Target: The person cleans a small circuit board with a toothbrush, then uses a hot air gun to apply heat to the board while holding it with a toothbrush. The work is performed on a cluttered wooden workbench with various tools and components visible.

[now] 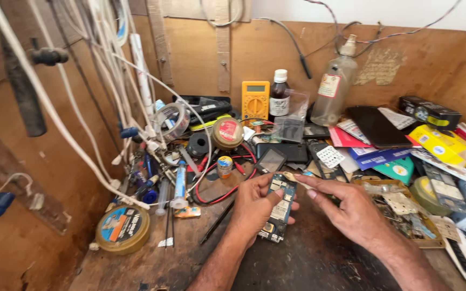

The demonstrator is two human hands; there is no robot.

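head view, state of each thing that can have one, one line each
left hand: gripping the phone circuit board
right hand: pinching a thin tool against the board
circuit board: bare, held tilted above the bench
yellow multimeter: upright, screen blank
dark bottle: upright, capped
clear bottle: upright, nozzle on

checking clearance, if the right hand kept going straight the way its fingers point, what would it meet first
The right hand points left at the circuit board held in the left hand, so likely the board's top edge.

Dark, scuffed bench, cluttered: round tin far left of the yellow multimeter, phones and boxes right.
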